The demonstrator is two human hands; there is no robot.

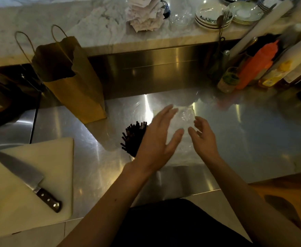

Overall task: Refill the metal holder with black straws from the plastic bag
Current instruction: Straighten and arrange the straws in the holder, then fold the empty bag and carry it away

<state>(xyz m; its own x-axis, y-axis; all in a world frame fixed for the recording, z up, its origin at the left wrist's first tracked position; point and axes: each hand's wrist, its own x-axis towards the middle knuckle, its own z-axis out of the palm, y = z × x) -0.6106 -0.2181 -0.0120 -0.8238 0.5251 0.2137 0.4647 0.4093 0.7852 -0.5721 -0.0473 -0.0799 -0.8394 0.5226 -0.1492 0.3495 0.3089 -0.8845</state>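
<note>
A bunch of black straws (pixel 133 135) stands upright in the metal holder, whose body is mostly hidden behind my left hand (pixel 157 139). That hand hovers flat with its fingers spread, just right of the straws. A clear plastic bag (pixel 186 115) lies crumpled on the steel counter beyond both hands and looks empty. Over the bag's near side, my right hand (pixel 203 138) is held open with curled fingers. Neither hand holds anything.
A brown paper bag (pixel 71 81) stands behind the straws at left. A white cutting board (pixel 44 175) with a large knife (pixel 26 179) lies at front left. Bottles, including an orange squeeze bottle (pixel 256 65), crowd the back right. Stacked plates (pixel 215 15) sit on the marble ledge.
</note>
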